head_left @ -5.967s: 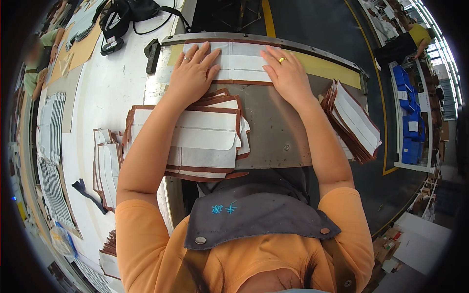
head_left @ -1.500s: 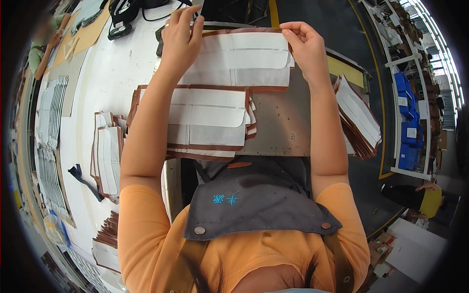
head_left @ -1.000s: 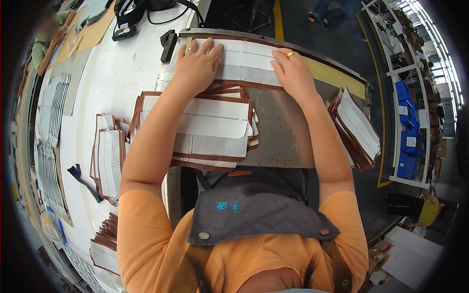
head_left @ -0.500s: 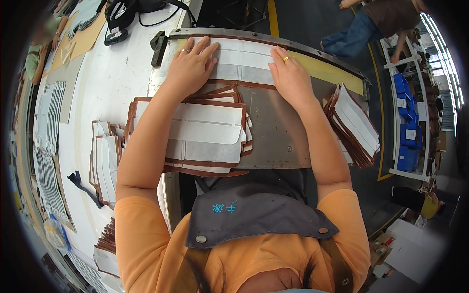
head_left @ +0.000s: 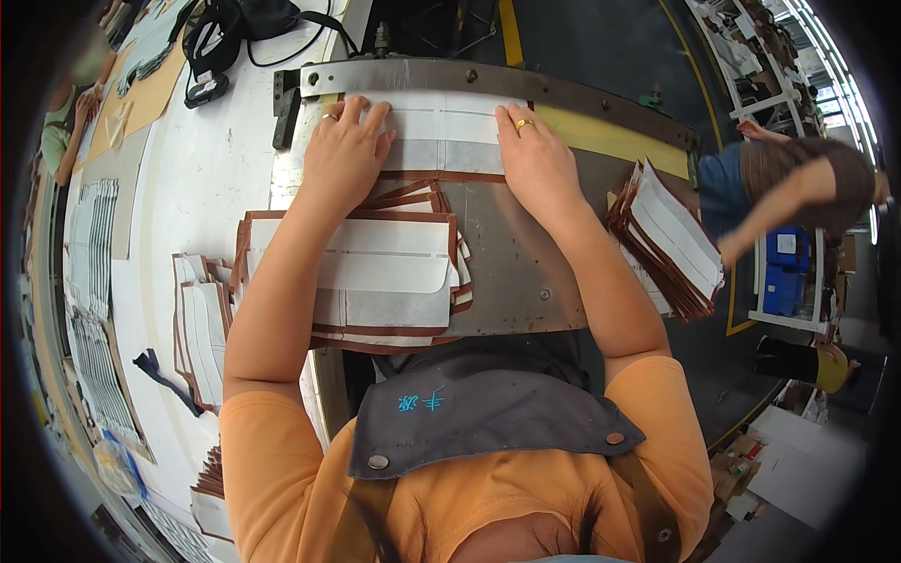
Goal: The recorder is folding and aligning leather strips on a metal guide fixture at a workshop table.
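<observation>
A flat white-and-grey panel with brown edges (head_left: 441,155) lies on the metal plate (head_left: 511,249), its far side against a long steel bar (head_left: 526,89). My left hand (head_left: 345,155) rests on the panel's left end, fingers spread and pointing at the bar. On its right end lies my right hand (head_left: 540,164), fingers stretched out and close together. Both hands press from above and grip nothing. Nearer to me, a stack of similar brown-edged panels (head_left: 385,272) sits partly under my left forearm. More panels (head_left: 671,244) fan out beyond my right forearm.
A yellow strip (head_left: 610,141) runs along the bar to the right. Left, the white table (head_left: 155,272) carries another panel pile (head_left: 202,314), a dark strap (head_left: 164,380) and a black bag (head_left: 221,42). A person (head_left: 788,183) bends near blue bins (head_left: 786,286) at right.
The steel bar now shows a broader face, with bolts visible at its ends. Both hands lie slightly nearer to me and left in view. The person at right has moved nearer the blue bins.
</observation>
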Demonstrator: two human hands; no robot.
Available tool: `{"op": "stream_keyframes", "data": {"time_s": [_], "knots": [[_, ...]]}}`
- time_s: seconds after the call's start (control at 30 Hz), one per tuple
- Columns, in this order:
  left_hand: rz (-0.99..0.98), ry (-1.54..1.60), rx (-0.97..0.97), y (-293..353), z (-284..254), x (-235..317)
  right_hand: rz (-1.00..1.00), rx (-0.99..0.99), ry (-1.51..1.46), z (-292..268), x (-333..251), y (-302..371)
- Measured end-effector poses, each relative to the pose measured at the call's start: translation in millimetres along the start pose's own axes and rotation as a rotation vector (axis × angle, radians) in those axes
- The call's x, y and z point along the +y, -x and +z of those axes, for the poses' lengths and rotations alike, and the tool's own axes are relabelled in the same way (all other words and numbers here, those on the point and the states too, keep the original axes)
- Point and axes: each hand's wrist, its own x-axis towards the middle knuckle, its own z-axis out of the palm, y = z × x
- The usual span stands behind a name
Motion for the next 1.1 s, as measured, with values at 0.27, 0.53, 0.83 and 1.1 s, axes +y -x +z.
{"op": "stream_keyframes", "data": {"time_s": [0.27,0.53,0.83,1.1], "knots": [[-0.022,0.017,0.023,1,-2,4,-0.015,0.014,0.001,3,4,-1],[-0.076,0.153,-0.092,-5,-6,-12,-0.024,0.049,-0.101,-3,6,0],[-0.288,0.249,0.089,-7,10,-41,-0.212,0.051,-0.549,29,-32,-78],[-0.215,0.156,0.022,-7,7,-34,-0.378,0.012,-0.422,46,-59,-111]]}}
